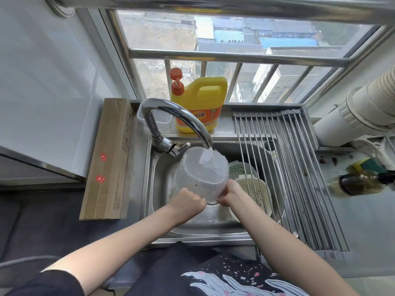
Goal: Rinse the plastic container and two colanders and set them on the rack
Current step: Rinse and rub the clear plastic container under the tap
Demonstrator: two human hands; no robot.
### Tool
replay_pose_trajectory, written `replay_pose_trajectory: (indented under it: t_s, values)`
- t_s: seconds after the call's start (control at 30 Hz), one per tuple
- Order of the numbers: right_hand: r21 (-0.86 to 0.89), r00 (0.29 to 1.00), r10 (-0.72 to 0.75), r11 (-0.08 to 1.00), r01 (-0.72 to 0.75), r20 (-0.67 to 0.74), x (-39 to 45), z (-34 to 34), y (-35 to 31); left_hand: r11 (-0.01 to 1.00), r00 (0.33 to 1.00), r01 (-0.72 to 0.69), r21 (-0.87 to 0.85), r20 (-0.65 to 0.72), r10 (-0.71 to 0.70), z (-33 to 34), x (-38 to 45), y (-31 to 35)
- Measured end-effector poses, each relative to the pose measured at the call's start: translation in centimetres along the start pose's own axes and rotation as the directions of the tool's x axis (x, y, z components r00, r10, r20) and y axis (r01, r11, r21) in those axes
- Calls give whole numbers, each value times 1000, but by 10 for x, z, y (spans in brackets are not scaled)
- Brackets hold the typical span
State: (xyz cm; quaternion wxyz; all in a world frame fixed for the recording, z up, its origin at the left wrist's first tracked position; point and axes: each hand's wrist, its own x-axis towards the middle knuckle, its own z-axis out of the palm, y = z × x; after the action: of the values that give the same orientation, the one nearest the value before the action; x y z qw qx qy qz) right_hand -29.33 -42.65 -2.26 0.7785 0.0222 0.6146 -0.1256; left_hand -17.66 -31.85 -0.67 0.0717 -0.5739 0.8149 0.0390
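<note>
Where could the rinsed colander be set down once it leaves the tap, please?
The rack bars are bare from the ledge by the detergent jug to the near sink rim. The basin is crowded: both hands grip the colander under the faucet, with dirty bowls beneath the rack.

We reached both bare forearms forward, our left hand (188, 200) fisted with fingers curled under, our right hand (229, 194) close beside it, fingers hidden.
</note>
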Motion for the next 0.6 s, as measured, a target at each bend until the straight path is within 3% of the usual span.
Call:
replay_pose_trajectory:
  t_s: [0.13, 0.2, 0.27, 0.3, 0.37, 0.4, 0.43, 0.5, 0.6]
  values:
    - [71, 998, -53, 996, 56, -47, 5, -12, -4, 995, 996, 25, -92, -82, -33, 4, -3, -14]
    - [100, 992, -100, 989, 107, -71, 12, -21, -10, 915, 953, 287, -285, -15, -303, 2, -11, -24]
    - [129, 982, -184, 974, 188, -39, 16, -28, -14, 630, 783, 600, -492, 199, -590, 5, -12, -35]
    - [132, 971, -239, 962, 238, -11, 17, -30, -16, 373, 678, 682, -629, 354, -645, 5, -10, -41]
    - [137, 940, -336, 935, 326, 56, 18, -35, -22, -255, 546, 617, -744, 639, -541, 2, 3, -48]
    - [137, 922, -376, 922, 363, 87, 15, -34, -24, -465, 541, 547, -696, 718, -438, 1, 9, -50]
    - [127, 903, -415, 907, 401, 110, 13, -34, -26, -590, 564, 491, -641, 750, -346, 0, 16, -50]
    - [42, 866, -486, 873, 485, 119, 10, -32, -29, -739, 633, 392, -548, 743, -215, -2, 26, -45]
    - [-44, 847, -526, 847, 530, 73, 8, -32, -34, -831, 664, 308, -463, 730, -160, -1, 40, -43]
